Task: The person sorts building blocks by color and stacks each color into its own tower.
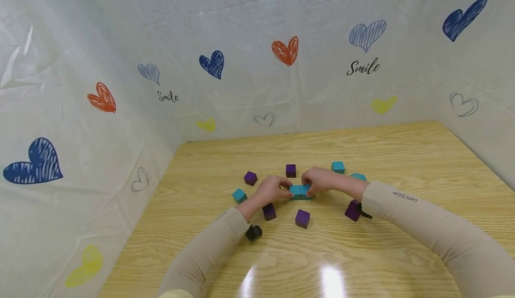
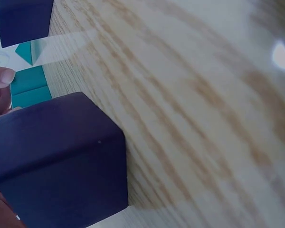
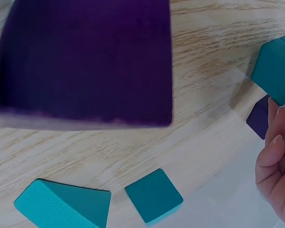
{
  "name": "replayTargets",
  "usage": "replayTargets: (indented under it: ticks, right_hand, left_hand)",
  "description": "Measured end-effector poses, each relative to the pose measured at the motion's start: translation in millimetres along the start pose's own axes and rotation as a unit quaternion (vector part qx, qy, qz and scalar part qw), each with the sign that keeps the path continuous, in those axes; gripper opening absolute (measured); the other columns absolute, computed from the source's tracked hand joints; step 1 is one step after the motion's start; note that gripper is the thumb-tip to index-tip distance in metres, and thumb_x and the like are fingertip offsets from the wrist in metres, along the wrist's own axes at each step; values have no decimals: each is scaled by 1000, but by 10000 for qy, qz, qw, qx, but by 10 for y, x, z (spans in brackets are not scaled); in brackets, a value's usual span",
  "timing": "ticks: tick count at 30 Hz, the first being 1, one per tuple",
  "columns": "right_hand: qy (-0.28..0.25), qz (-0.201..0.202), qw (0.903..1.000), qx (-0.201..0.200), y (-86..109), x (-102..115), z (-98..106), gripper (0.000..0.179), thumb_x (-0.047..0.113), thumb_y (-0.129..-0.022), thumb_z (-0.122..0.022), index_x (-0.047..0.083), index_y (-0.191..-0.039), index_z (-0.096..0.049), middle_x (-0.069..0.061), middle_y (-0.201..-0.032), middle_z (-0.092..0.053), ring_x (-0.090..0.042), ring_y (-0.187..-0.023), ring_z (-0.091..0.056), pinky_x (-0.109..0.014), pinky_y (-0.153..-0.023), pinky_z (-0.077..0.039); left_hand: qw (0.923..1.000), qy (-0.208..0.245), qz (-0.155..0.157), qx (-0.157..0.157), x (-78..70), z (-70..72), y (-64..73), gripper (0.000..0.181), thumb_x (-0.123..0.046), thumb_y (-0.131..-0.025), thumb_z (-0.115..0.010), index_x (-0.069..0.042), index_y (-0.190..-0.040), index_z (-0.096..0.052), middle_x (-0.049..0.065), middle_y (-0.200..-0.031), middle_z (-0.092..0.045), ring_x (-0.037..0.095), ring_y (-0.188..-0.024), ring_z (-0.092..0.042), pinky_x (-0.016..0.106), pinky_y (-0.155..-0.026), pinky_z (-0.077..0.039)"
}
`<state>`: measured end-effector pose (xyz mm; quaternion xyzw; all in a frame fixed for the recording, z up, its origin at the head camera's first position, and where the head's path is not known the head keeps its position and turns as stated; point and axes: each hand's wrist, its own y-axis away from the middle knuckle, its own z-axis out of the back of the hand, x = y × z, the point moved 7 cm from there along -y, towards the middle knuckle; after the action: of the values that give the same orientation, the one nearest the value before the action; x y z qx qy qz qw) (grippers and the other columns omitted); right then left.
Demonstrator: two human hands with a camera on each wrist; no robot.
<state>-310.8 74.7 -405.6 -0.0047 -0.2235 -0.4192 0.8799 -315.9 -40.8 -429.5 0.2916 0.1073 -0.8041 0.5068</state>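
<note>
Two teal cubes stand side by side, faces together, in the middle of the table. My left hand (image 1: 270, 191) has its thumb and fingers at the left teal cube (image 1: 295, 192), on its near and far sides. At the other end, my right hand (image 1: 319, 180) pinches the right teal cube (image 1: 305, 191) between thumb and fingers. The right wrist view shows those fingertips at the lower corner of a teal cube (image 3: 274, 71). A large purple cube (image 2: 61, 161) hides much of the left hand in the left wrist view.
Purple cubes lie around the hands: one in front (image 1: 302, 218), one behind (image 1: 291, 170), others near each forearm. A teal cube (image 1: 239, 195) is at the left. On the right are another teal cube (image 3: 154, 195) and a teal wedge-like block (image 3: 66, 202). A heart-printed sheet (image 1: 241, 92) hangs behind the table.
</note>
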Motion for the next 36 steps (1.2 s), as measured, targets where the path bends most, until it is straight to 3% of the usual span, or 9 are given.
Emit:
replayTargets:
  ticks: [8, 13, 19, 27, 31, 36]
  right_hand:
    - [98, 8, 9999, -39, -13, 7, -3, 19, 13, -76, -74, 3, -88, -64, -1, -74, -54, -12, -64, -42, -23, -59, -37]
    - [-71, -131, 9999, 17, -10, -1, 7, 31, 16, -77, -73, 1, -103, -63, -7, -88, -59, -17, -75, -52, -28, -66, -45]
    - [-374, -20, 9983, -440, 59, -40, 261, 41, 16, -80, -70, -5, -113, -58, -19, -100, -60, -30, -90, -56, -36, -74, -48]
    - [-529, -374, 9941, -872, 218, -289, 663, 41, 14, -83, -66, -7, -117, -55, -24, -109, -57, -38, -101, -53, -44, -80, -47]
    - [-461, -416, 9934, -960, 302, -440, 709, 40, 10, -83, -65, -10, -116, -55, -27, -110, -57, -40, -100, -54, -44, -80, -48]
    - [-382, -392, 9938, -970, 381, -646, 622, 39, 5, -82, -66, -13, -114, -55, -28, -108, -57, -41, -100, -53, -44, -80, -48]
  left_hand:
    - [9999, 108, 43, 38, 45, -25, -15, 31, -26, -79, -72, -13, -107, -68, 0, -99, -68, 15, -90, -62, 23, -73, -48]
    - [9999, 88, 51, 37, 52, -28, -20, 30, -26, -79, -73, -13, -106, -68, 0, -99, -68, 15, -92, -61, 24, -76, -48]
    - [9999, 82, 89, 53, 55, -28, -20, 31, -27, -79, -73, -14, -106, -68, -1, -98, -68, 15, -93, -61, 26, -77, -48]
    - [9997, 80, 232, 57, 64, -28, -12, 32, -27, -78, -73, -14, -107, -67, -2, -99, -68, 15, -96, -59, 28, -80, -47]
    - [9997, 62, 214, 37, 68, -32, -12, 32, -27, -79, -72, -15, -108, -67, -2, -100, -68, 15, -97, -59, 28, -81, -46]
    - [9998, 52, 179, 35, 54, -34, -6, 31, -28, -79, -72, -15, -107, -67, -3, -100, -68, 15, -97, -59, 28, -81, -46]
